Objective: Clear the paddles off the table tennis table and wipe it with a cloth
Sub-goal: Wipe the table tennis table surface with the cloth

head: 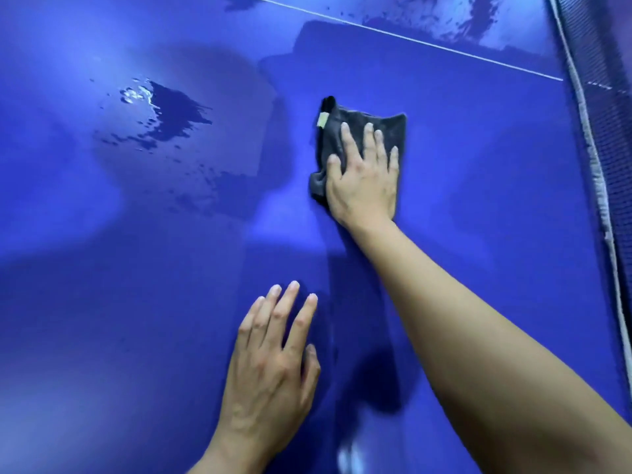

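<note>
I'm on the wiping step; no paddles show anywhere on the part of the blue worktop (pixel 478 206) I can see. My right hand (pixel 364 181) lies flat on the dark grey cloth (pixel 388 130), fingers straight and pressing it down. The cloth is bunched under my palm, with a pale tag showing at its far left corner. My left hand (pixel 270 367) rests nearer to me with its fingers spread flat on the bare surface. It holds nothing and is well apart from the cloth.

To do this well, I should keep the whole palm on the cloth so the pressure is even. I should also flatten the bunched edge so more fabric meets the surface. A wet patch (pixel 171 121) glistens off to the left, with small droplets scattered around it, so I judge that is where the next strokes should go. Long overlapping passes should pick the water up better than short ones that only push it about. Beyond the white line (pixel 410 37) there are dark streaks (pixel 478 18), probably more wet, though glare makes that hard to tell. The net (pixel 595 97) runs down the right side, so I should stop my strokes short of it to avoid snagging the cloth.
</note>
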Demonstrator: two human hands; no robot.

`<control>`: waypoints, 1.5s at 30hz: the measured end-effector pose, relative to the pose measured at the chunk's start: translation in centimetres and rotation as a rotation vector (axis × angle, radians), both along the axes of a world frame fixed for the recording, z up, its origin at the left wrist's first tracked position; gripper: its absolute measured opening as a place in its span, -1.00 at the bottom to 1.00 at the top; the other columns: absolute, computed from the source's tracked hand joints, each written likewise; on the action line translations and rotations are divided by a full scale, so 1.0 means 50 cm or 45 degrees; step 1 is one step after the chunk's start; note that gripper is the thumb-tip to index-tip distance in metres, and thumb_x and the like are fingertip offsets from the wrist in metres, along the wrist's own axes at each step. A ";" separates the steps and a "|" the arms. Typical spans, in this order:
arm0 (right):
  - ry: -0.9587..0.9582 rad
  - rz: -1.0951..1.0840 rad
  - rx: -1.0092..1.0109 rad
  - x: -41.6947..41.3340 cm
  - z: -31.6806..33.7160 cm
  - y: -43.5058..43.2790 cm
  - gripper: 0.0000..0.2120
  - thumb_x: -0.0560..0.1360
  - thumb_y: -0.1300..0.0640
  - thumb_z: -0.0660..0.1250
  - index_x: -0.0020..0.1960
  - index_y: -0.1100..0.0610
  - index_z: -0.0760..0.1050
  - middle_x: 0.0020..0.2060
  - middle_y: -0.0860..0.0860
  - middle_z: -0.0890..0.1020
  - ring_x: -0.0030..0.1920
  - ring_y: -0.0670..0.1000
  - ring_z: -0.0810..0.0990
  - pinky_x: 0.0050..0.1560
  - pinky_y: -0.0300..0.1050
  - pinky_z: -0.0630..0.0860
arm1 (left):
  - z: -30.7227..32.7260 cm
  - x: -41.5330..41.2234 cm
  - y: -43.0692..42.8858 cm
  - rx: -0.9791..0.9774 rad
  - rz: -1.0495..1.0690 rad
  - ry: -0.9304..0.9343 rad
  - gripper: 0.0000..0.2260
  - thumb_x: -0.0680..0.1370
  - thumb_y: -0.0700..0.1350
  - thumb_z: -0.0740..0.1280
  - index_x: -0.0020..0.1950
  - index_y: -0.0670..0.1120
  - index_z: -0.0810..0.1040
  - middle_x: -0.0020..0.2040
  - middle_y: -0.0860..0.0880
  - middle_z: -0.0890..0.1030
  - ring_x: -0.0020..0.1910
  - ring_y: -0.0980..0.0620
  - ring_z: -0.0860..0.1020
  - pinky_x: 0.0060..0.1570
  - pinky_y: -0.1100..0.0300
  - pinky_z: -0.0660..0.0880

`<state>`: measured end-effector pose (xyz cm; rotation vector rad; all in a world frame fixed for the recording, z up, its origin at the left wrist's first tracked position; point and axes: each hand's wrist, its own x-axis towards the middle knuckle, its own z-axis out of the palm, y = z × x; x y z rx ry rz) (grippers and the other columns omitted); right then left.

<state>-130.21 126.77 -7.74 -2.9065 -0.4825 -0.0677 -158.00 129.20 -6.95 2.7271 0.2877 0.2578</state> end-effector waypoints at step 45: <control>-0.026 -0.106 0.065 -0.176 -0.001 -0.378 -0.43 0.64 -0.13 0.02 0.63 -0.05 0.17 0.63 0.11 0.15 0.63 0.08 0.05 0.62 0.13 -0.12 | 0.010 -0.077 -0.009 0.108 0.073 -0.066 -0.52 0.59 -0.10 0.19 0.52 -0.15 0.42 0.52 -0.20 0.40 0.50 -0.23 0.36 0.49 -0.11 0.27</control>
